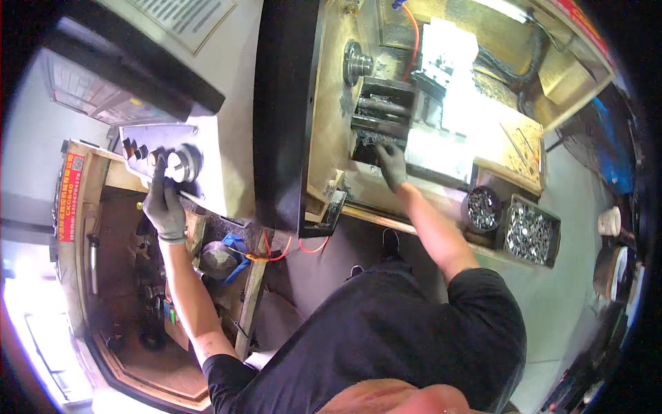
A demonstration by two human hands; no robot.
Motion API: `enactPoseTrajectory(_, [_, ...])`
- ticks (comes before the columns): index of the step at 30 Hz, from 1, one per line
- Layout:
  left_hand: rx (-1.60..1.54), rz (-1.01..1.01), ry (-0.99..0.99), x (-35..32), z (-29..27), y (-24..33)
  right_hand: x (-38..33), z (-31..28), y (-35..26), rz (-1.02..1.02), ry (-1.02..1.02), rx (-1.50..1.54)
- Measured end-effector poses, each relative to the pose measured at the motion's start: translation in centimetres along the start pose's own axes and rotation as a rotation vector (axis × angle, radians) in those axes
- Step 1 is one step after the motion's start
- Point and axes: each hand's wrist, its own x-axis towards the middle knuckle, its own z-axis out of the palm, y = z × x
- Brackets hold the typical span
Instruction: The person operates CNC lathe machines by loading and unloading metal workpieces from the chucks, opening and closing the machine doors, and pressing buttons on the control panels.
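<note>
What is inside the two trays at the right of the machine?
Both trays, the round one and the square one, hold heaps of small shiny metal parts. Their bottoms are covered by the parts, so deeper contents cannot be seen.

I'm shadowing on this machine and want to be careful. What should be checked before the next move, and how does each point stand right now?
1. Left hand gloved, fingertip on the control panel beside the round knob: ok.
2. Right hand gloved: ok.
3. Right hand out of the machine enclosure: not ok, it reaches in at the vise-like fixture.
4. Spindle stopped: cannot tell.
5. Part seated in the fixture: cannot tell.
6. Bins of metal parts within reach on the right: ok.
</note>
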Motion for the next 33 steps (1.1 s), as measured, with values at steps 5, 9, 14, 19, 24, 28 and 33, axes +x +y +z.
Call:
enactPoseTrajectory(5, [-0.311, -0.235, -0.020, -1.8, 0.5, 1.4, -16.6, -2.7, 1.0, 0.458, 0.147, 0.228])
enactPoseTrajectory(9, [-0.580, -0.307, 0.216, -11.1, 4.3, -0.9, -21.7, -6.7, 3.2, 0.327, 0.465, 0.197])
enactPoseTrajectory(14, [-0.377, -0.384, -0.259, -24.6, 10.2, -13.1, -19.1, -18.5, 0.1, 0.139, 0.622, 0.522])
enactPoseTrajectory(19, [-0.049, -0.519, -0.722, -22.0, 10.8, -8.1, -27.5, -24.8, -6.4, 0.010, 0.562, 0.083])
enactPoseTrajectory(24, [-0.175, -0.457, -0.589, -24.2, 12.4, -10.6, -44.2, -29.2, 4.9, 0.772, 0.310, -0.719])
enactPoseTrajectory(28, [-0.480, -0.459, -0.510, -25.0, 13.0, -6.4, -65.2, -27.3, 11.9, 0.966, 0.302, -0.632])
enactPoseTrajectory(33, [-0.644, -0.320, -0.487, -27.0, 16.7, -1.5, -82.6, -25.0, 17.0, 0.666, -0.051, -1.017])
